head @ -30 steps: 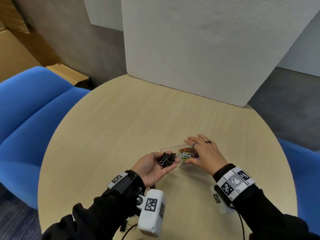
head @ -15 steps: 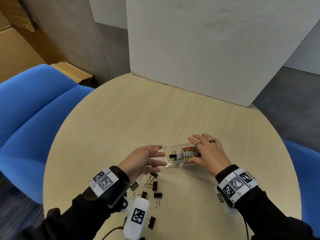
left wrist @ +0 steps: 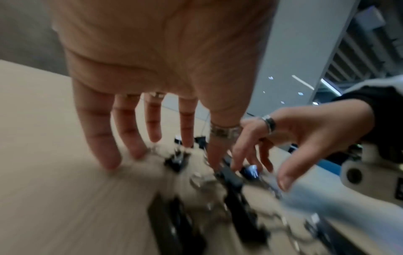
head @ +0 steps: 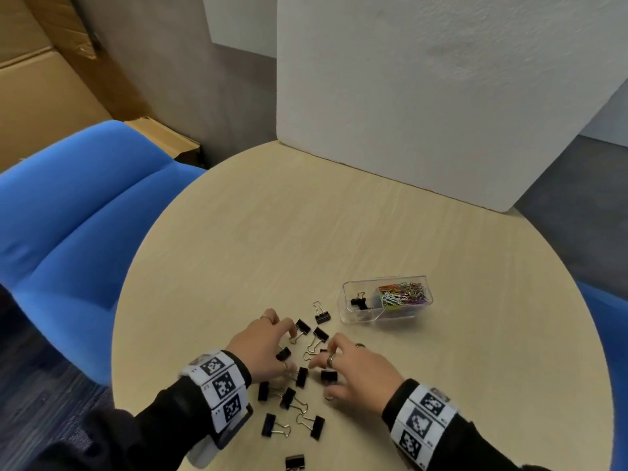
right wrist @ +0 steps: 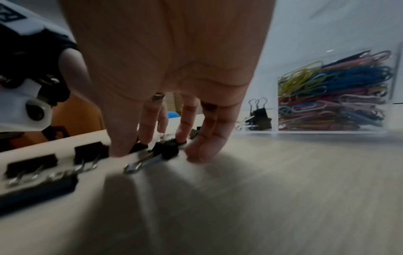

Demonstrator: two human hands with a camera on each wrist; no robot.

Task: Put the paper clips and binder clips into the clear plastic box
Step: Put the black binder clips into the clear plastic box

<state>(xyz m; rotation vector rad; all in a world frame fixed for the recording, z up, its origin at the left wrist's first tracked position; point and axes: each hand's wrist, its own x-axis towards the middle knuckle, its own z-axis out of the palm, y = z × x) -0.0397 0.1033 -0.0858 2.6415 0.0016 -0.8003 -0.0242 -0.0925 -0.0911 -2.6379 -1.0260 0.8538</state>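
- Left hand [head: 260, 346] and right hand [head: 356, 370], fingers spread and relaxed, touch scattered binder clips [head: 292, 399] low in frame, grasping none.
- Clear plastic box [head: 346, 300], right of centre, holds paper clips [head: 404, 295].

A round pale wood table [head: 306, 239] stands between blue chairs [head: 78, 212], white foam board [head: 424, 96] behind.

We see a round light-wood bench [head: 278, 239]. A white foam board [head: 424, 96] stands on its rim at 12 o'clock. Blue chair [head: 74, 212] at 9 o'clock, another blue seat edge [head: 611, 338] at 3. Cardboard boxes [head: 37, 86] at 10 to 11 o'clock against a grey wall [head: 163, 69]. Dark carpet [head: 574, 205] at 2.
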